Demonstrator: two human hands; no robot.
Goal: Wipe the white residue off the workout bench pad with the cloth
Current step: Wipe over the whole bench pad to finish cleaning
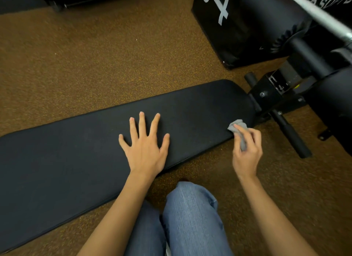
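A long black bench pad [76,151] runs from lower left to upper right across the brown floor. My left hand [145,143] lies flat on its middle with the fingers spread. My right hand [246,149] grips a small bunched grey cloth [239,125] at the pad's near edge, close to its right end. The cloth touches the pad's edge there. No white residue shows clearly on the dark pad.
The bench's black metal frame and foam rollers [291,135] stand at the pad's right end. A black soft box with white numerals [224,27] sits behind. A silver bar [320,15] crosses the top right. My knees in blue jeans [188,217] are below the pad.
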